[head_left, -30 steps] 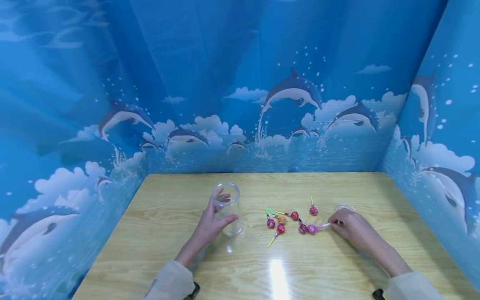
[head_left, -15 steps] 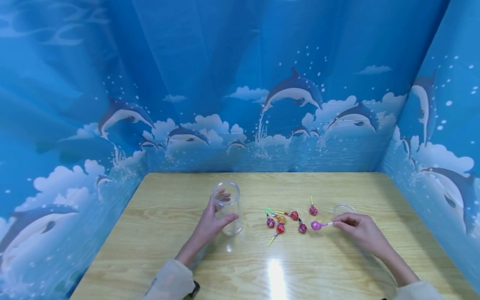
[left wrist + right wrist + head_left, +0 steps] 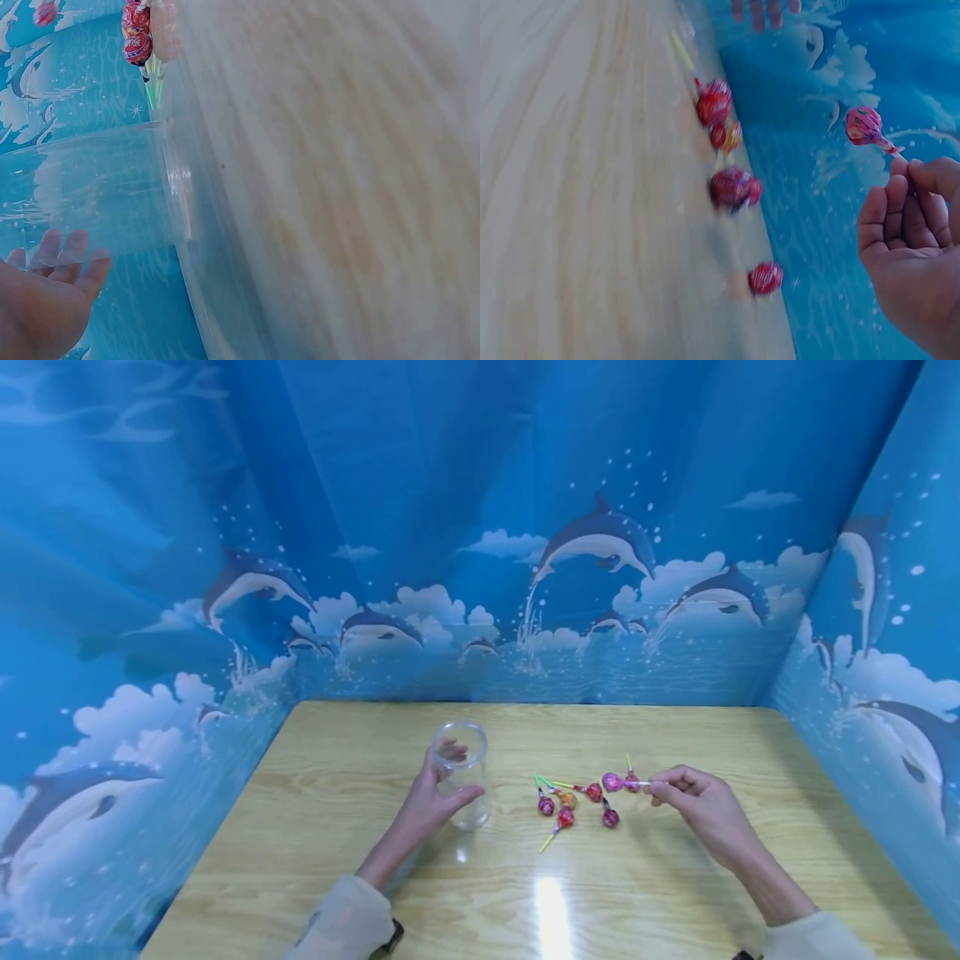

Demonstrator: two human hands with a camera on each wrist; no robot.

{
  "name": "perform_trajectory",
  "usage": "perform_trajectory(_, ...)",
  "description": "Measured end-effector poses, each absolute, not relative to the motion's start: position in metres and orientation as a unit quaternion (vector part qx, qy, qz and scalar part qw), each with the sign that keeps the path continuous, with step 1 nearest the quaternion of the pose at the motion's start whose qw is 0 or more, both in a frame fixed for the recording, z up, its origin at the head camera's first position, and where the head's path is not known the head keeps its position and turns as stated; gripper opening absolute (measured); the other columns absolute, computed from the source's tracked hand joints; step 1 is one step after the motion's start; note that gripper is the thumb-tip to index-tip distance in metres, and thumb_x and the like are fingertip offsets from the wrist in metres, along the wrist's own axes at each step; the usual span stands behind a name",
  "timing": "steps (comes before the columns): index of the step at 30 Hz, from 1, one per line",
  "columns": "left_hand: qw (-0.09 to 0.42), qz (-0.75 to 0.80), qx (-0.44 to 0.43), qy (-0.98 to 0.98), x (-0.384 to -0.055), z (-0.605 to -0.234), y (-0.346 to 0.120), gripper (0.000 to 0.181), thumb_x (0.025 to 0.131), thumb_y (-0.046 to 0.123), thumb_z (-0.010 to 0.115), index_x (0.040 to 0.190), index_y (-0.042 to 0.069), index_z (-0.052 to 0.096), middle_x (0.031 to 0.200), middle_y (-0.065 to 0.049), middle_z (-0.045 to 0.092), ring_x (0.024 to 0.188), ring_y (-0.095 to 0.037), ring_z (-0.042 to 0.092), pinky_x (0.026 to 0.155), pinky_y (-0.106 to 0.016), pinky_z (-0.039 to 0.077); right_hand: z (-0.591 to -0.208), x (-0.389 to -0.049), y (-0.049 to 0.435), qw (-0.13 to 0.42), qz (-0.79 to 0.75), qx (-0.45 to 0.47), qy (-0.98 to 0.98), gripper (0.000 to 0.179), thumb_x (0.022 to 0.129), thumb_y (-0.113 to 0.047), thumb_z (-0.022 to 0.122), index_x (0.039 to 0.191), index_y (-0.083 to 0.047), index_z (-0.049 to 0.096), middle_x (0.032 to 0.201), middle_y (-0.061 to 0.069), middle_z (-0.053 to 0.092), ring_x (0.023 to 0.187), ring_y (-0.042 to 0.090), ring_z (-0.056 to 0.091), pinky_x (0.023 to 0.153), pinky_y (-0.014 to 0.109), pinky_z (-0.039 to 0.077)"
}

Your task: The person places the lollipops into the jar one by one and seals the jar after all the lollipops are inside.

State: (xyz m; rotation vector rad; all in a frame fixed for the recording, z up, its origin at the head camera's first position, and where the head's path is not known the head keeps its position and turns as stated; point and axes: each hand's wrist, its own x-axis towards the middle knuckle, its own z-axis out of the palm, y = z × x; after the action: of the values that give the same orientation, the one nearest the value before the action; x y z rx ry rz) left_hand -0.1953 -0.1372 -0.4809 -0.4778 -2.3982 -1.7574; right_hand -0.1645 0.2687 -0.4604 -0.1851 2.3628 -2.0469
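A tall clear plastic jar (image 3: 474, 770) stands upright on the table with its mouth uncovered. My left hand (image 3: 422, 810) grips it from the left, thumb on the near side and fingers round the far side; the left wrist view shows the fingertips against its clear wall (image 3: 82, 195). My right hand (image 3: 708, 814) pinches the white stick of a pink-wrapped lollipop (image 3: 612, 782), held sideways in the air with its candy end pointing left. In the right wrist view, the lollipop head (image 3: 864, 125) is well above the table.
Several wrapped lollipops with yellow and green sticks lie loosely between the hands, among them an orange one (image 3: 567, 800), a red one (image 3: 566, 817) and a dark red one (image 3: 611, 818). The wooden table (image 3: 360, 735) meets a blue dolphin-print curtain (image 3: 465, 527) at its back edge.
My right hand has lifted the pink lollipop off the table and moved it up and slightly left. A clear round lid beside that hand is now out of sight. The left hand keeps its grip.
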Motion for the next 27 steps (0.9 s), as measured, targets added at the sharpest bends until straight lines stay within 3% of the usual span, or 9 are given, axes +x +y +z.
perform_trajectory(6,0.060,-0.578,-0.163,-0.798,-0.196,-0.481,-0.136,0.077,0.087,0.011,0.083,0.148,0.007,0.036,0.141,-0.023,0.057,0.132,-0.040,0.054,0.117,-0.065,0.032,-0.441,-0.175,0.239,0.032,-0.758,-0.101,0.643,0.007,0.102,-0.001,0.063,0.103,-0.001,0.070,0.092,0.004,0.073,0.085,0.012,0.070,0.079,0.024,0.060)
perform_trajectory(10,0.054,-0.576,-0.168,-0.798,-0.195,-0.481,-0.137,0.077,0.090,0.011,0.081,0.149,0.004,0.033,0.142,-0.028,0.054,0.133,-0.042,0.052,0.117,-0.065,0.032,-0.427,-0.183,0.216,0.040,-0.768,-0.088,0.633,0.006,0.102,-0.007,0.065,0.100,-0.009,0.071,0.091,0.002,0.073,0.083,0.009,0.067,0.063,0.018,0.054)
perform_trajectory(14,0.052,-0.578,-0.173,-0.796,-0.195,-0.480,-0.136,0.076,0.090,0.010,0.080,0.149,0.002,0.032,0.143,-0.029,0.052,0.134,-0.042,0.051,0.117,-0.064,0.032,-0.417,-0.189,0.195,0.046,-0.783,-0.104,0.612,0.005,0.102,-0.007,0.065,0.101,-0.007,0.070,0.093,0.002,0.073,0.085,0.010,0.067,0.072,0.019,0.056)
perform_trajectory(17,0.052,-0.576,-0.177,-0.797,-0.195,-0.481,-0.136,0.076,0.090,0.011,0.080,0.149,0.003,0.032,0.143,-0.027,0.053,0.134,-0.043,0.050,0.117,-0.065,0.032,-0.412,-0.193,0.182,0.049,-0.798,-0.134,0.585,0.006,0.102,-0.003,0.063,0.103,-0.005,0.069,0.095,0.004,0.072,0.087,0.013,0.068,0.087,0.025,0.058)
perform_trajectory(27,0.045,-0.578,-0.167,-0.797,-0.194,-0.480,-0.137,0.076,0.090,0.013,0.081,0.149,0.007,0.033,0.144,-0.026,0.052,0.135,-0.042,0.050,0.117,-0.065,0.030,-0.400,-0.207,0.142,0.075,-0.824,-0.148,0.542,0.009,0.101,-0.001,0.064,0.099,-0.008,0.070,0.094,0.004,0.073,0.085,0.013,0.067,0.084,0.026,0.058)
